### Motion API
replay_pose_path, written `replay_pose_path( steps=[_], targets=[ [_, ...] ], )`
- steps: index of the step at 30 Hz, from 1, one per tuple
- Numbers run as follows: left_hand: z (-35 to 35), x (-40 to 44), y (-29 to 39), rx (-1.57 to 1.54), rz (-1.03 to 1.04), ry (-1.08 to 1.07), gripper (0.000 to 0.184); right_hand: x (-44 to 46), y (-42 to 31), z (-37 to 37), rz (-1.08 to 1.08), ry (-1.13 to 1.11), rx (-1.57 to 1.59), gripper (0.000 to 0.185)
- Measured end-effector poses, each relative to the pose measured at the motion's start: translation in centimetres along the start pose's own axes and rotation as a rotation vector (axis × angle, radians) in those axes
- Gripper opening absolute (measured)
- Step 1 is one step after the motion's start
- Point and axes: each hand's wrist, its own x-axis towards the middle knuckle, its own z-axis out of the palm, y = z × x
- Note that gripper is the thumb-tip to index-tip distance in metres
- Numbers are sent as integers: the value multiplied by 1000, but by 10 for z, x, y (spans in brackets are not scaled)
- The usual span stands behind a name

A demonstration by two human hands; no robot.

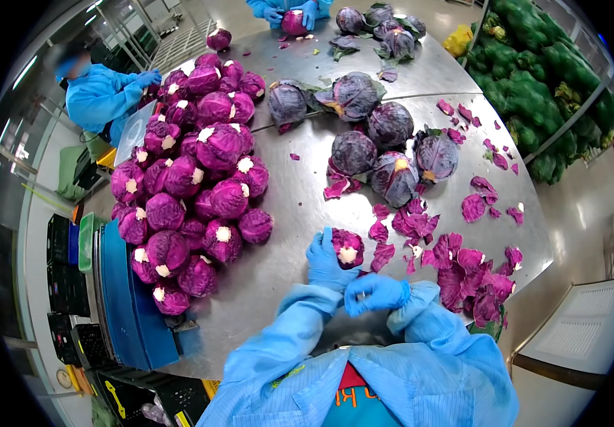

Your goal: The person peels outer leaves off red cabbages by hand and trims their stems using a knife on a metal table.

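My left hand (327, 265), in a blue glove, is closed on the left side of a small purple red cabbage (349, 246). The cabbage's pale cut stem faces me, above the near part of the steel table. Just below and to the right, my right hand (375, 294) is curled with its fingers bent inward. Whatever it may hold is hidden. Beyond the held cabbage sit several dull, unpeeled red cabbages (395, 176) with dark outer leaves. Loose purple leaves (463, 274) lie in a heap to the right of my hands.
Peeled red cabbages (214, 146) are piled along the left of the steel table (292, 206). One co-worker (97, 96) stands at the far left; another person's gloved hands (293, 16) hold a cabbage at the far end. Green net sacks (534, 92) fill a rack on the right.
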Motion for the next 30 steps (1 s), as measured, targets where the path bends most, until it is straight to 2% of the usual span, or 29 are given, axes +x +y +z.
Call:
replay_pose_path(
  steps=[1, 3, 4, 5, 7, 8, 11, 12, 14, 16, 18, 19, 20, 21, 23, 26, 29, 30],
  targets=[
    [-5, 1, -12, -91, 65, -28, 111, -5, -3, 0, 54, -211, 92, 24],
    [-21, 2, -40, -266, 193, -81, 111, -15, -23, -4, 359, 96, 182, 29],
    [-24, -2, -46, -410, 160, -109, 108, -16, -28, -5, 506, 252, 228, 31],
    [-27, -6, -51, -554, 125, -133, 105, -8, -16, -5, 487, 534, 289, 39],
    [-38, -19, -36, -867, -72, -192, 100, 4, 46, -11, 199, 837, -106, 46],
    [-36, -27, -37, -868, -9, -89, 96, 7, 41, -5, 210, 812, -126, 48],
    [-34, -38, -64, -737, 33, -37, 97, 25, 24, 8, 213, 791, -184, 50],
    [-37, -34, -63, -751, -241, -115, 108, 28, 27, 10, 195, 819, -203, 49],
    [-37, -30, -55, -500, -307, -107, 115, 31, 41, 9, 91, 868, -317, 41],
    [-28, -29, -54, -268, -358, -135, 123, 29, 41, 6, 81, 862, -516, 34],
    [-26, -26, -48, -484, -365, -247, 119, 27, 45, 3, 45, 905, -636, 24],
    [-33, -19, -33, -593, -366, -304, 118, 25, 44, 3, 77, 956, -624, 25],
    [-44, -15, -18, -481, -355, -341, 113, 25, 44, 4, 109, 1007, -608, 26],
    [-41, -19, -18, -425, -329, -290, 110, 24, 45, 6, 142, 1056, -587, 27],
    [-32, -31, -22, -309, -278, -190, 106, 23, 44, 6, 128, 1016, -449, 32],
    [-21, -25, -47, -464, -210, -350, 105, 25, 42, -4, 119, 873, -361, 40],
    [-20, -30, -41, -438, -251, -255, 107, 22, 57, -14, 157, 791, -178, 46],
    [-22, -27, -40, -487, -248, -313, 107, 22, 57, -17, 170, 783, -168, 47]
  ],
)
